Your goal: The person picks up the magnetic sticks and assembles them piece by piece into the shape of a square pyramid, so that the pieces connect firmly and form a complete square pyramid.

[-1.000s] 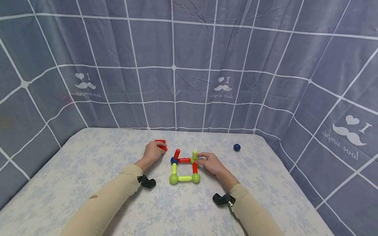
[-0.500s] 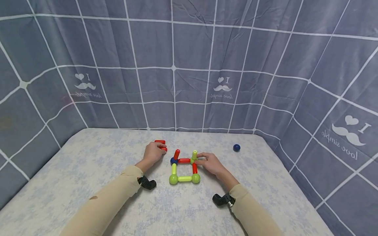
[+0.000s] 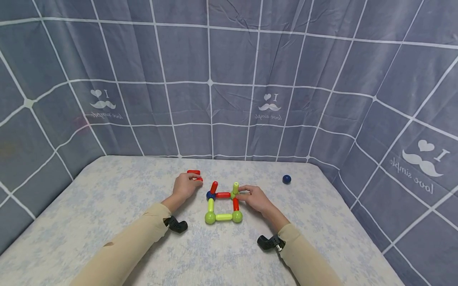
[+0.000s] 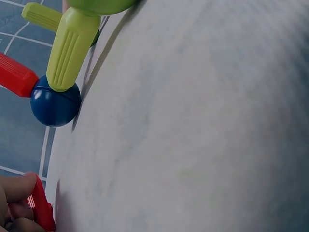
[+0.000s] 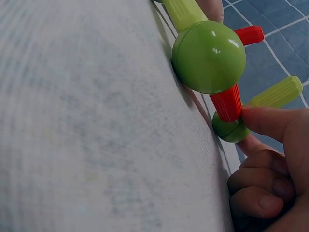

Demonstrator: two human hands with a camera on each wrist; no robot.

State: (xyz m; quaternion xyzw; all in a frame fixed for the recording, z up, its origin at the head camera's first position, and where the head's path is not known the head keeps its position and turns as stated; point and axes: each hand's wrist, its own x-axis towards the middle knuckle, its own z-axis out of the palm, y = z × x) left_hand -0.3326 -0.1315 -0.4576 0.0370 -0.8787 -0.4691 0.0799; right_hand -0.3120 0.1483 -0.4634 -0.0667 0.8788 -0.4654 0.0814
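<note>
A square frame of rods and balls lies on the table. It has two green front balls, a dark blue ball at back left and a smaller green ball at back right. A red rod and a yellow-green rod rise from the back corners. My right hand pinches the back-right green ball between thumb and finger. Left of the frame, my left hand pinches a loose red rod, partly hidden by the fingers.
Another red rod lies just beyond my left hand. A loose dark blue ball sits at the back right of the patterned table. Grey-blue curtains hang behind and at both sides.
Across the last second my left hand shifts only slightly at the loose red rods, and its wrist turns a little. The right hand and the frame stay put.
</note>
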